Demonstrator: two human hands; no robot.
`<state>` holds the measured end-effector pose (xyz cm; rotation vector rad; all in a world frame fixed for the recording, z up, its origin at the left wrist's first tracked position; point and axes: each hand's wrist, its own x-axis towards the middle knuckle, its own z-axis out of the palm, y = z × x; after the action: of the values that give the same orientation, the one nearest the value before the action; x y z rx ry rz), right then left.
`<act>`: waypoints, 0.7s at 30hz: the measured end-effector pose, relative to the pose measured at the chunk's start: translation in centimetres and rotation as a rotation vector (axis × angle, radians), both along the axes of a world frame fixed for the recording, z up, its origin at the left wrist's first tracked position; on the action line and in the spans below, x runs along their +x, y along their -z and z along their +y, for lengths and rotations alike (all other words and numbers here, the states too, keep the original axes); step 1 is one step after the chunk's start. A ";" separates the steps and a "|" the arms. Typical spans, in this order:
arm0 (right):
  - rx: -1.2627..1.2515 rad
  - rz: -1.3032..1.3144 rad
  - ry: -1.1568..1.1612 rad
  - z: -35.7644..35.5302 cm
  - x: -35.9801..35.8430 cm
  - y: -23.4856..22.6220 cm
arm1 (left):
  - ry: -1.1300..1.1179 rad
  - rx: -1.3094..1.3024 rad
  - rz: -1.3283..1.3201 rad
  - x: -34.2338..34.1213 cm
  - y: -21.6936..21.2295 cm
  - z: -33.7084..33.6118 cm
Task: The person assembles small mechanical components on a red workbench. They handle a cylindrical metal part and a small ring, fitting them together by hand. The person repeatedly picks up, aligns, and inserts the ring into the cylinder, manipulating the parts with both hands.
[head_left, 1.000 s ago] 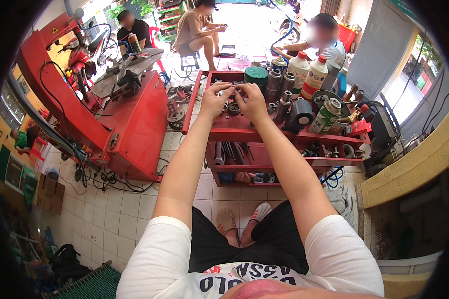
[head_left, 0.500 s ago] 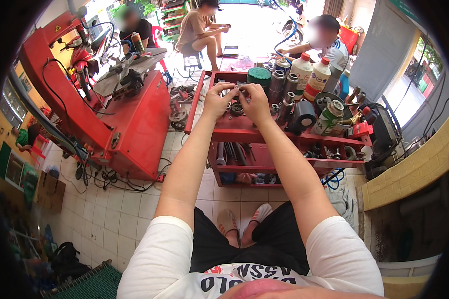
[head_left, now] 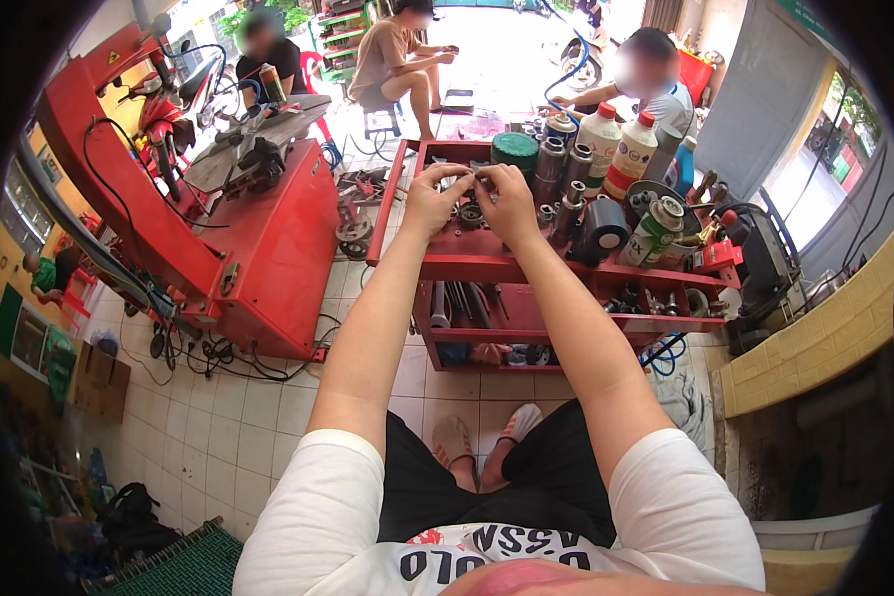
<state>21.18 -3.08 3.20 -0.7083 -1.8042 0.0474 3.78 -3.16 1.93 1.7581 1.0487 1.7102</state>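
Note:
Both my arms reach forward over a red tool cart (head_left: 477,266). My left hand (head_left: 433,199) and my right hand (head_left: 508,203) meet above its top tray, thumbs and fingertips pinched close together. Between the fingertips is something small and dark, too small to name. Below the hands, a round metal part (head_left: 470,215) lies in the tray, partly covered by the right hand. Just beyond the right hand stands a green-lidded tub (head_left: 516,151). Several metal sockets (head_left: 569,211) stand upright to its right.
Right of my hands the cart holds bottles with red caps (head_left: 630,156), a dark cylinder (head_left: 602,231) and a green-white spray can (head_left: 654,234). A red tire-changing machine (head_left: 278,258) stands left, cables on the tiles. Three people sit beyond the cart, one near its far right (head_left: 670,104).
My fingers have shifted slightly around the small thing, while both hands stay in nearly the same place above the tray.

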 end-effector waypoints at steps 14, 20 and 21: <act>-0.385 0.129 0.216 3.0 1.2 2.9 | -0.552 -0.062 0.417 1.1 -0.4 -1.5; -0.452 0.142 0.170 1.9 1.4 1.8 | -0.542 -0.130 0.416 1.0 0.0 -1.2; -0.449 0.144 0.160 2.0 1.5 1.8 | -0.534 -0.158 0.405 1.1 -0.1 -1.2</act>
<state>22.69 -1.12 1.42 -1.1348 -1.6063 0.3971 4.85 -4.31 2.00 1.8751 1.9159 1.5131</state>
